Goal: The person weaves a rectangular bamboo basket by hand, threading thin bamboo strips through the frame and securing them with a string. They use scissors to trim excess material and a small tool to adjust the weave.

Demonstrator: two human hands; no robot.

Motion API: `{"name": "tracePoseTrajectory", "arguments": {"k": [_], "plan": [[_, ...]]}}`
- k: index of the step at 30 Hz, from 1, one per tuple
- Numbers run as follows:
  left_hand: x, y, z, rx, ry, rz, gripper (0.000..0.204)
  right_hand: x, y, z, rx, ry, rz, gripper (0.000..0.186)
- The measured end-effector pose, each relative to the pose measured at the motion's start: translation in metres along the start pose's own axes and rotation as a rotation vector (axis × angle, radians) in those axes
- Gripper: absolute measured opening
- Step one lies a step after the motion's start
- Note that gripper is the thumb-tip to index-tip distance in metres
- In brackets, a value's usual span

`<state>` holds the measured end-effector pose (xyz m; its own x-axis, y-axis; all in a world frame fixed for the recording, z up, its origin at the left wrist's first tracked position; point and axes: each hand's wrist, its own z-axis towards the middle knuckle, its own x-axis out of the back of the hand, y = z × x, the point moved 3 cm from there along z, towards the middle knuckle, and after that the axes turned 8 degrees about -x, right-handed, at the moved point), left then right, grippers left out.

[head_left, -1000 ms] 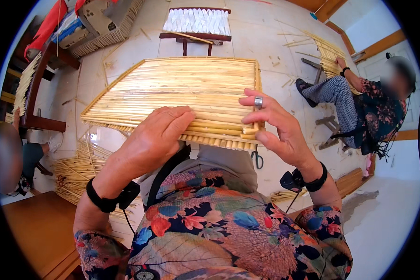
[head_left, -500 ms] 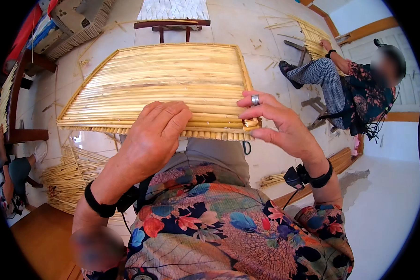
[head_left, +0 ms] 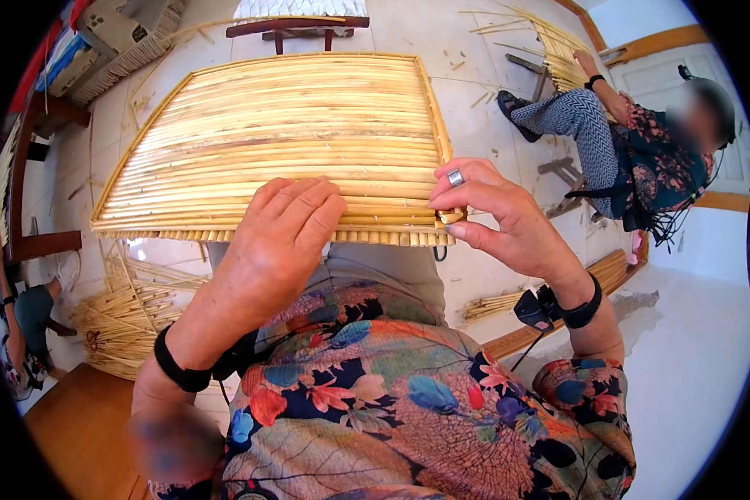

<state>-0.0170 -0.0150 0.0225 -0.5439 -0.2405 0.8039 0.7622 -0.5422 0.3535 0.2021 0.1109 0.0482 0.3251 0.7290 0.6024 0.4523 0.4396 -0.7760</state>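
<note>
Our left hand [head_left: 279, 233] lies over the near edge of the mat [head_left: 275, 125], fingers together and bent on the stalks; its thumb is hidden, so we cannot tell whether it clasps; our right hand [head_left: 452, 215], with a ring [head_left: 456, 177] on one finger, bends about the near right corner, a narrow gap between thumb and forefinger where a cut stub [head_left: 448, 219] shows; whether they pinch it, we cannot tell. Nearest us is our flowered shirt [head_left: 408, 400], then our grey trousers [head_left: 375, 279]; the mat, framed along its left, far and right edges, stretches out in front of our lap; to the left on the floor [head_left: 473, 142] lies a loose heap of stalks [head_left: 129, 321], to the right a smaller bundle [head_left: 493, 307] beside brown planks [head_left: 533, 321]; beyond the mat stands a dark-framed bench [head_left: 300, 27]; farther right a seated co-worker [head_left: 662, 162] has one hand on another slatted piece [head_left: 562, 62].
</note>
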Motion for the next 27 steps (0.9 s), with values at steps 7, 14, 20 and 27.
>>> {"name": "tracePoseTrajectory", "arguments": {"k": [7,14,20,27], "plan": [[-0.002,0.000,0.003,0.091,-0.094,-0.030,0.047,-0.018,-0.005,0.005,0.097,0.095,-0.022,0.026],[-0.016,0.005,0.015,-0.048,-0.054,-0.114,0.050,-0.026,-0.009,-0.007,0.114,0.205,-0.070,0.026],[-0.034,0.012,0.016,-0.128,0.022,-0.062,0.048,-0.030,-0.005,-0.021,0.046,0.283,-0.072,0.028],[-0.044,0.017,0.020,-0.160,0.037,-0.005,0.037,-0.028,0.004,-0.027,-0.022,0.292,-0.064,0.027]]}}
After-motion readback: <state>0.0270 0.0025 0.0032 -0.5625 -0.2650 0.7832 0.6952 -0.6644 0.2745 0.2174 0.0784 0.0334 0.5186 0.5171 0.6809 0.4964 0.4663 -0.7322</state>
